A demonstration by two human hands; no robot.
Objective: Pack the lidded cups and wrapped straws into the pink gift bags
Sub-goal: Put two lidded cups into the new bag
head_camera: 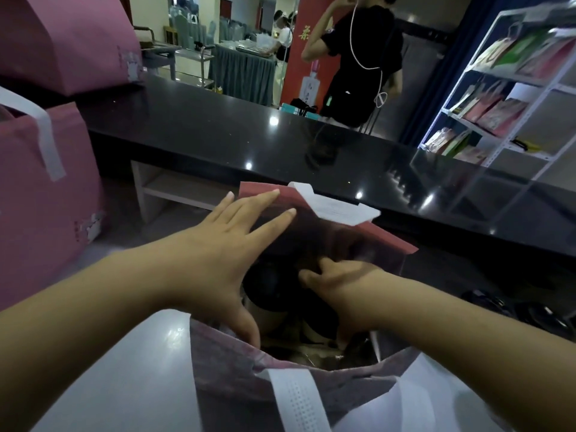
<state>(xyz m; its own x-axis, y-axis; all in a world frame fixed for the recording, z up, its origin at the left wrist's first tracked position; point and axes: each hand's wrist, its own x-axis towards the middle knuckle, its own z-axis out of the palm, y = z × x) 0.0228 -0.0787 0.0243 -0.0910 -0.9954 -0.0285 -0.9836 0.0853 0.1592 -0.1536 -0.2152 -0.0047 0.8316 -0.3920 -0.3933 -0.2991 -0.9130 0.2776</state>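
Note:
An open pink gift bag (367, 241) with white handles stands right in front of me on a pale surface. My left hand (224, 244) lies flat with fingers spread against the bag's far left wall, thumb over the near rim. My right hand (336, 285) reaches down inside the bag, fingers curled among dark-lidded cups (268, 288); whether it grips one is hidden in the shadow. No wrapped straws are visible.
Two more pink gift bags, an upper one (62, 42) and a lower one (46, 188), are stacked at the left. A glossy black counter (249, 132) runs behind the bag. A person in black (361, 57) stands beyond it. A white shelf rack (511, 88) is at right.

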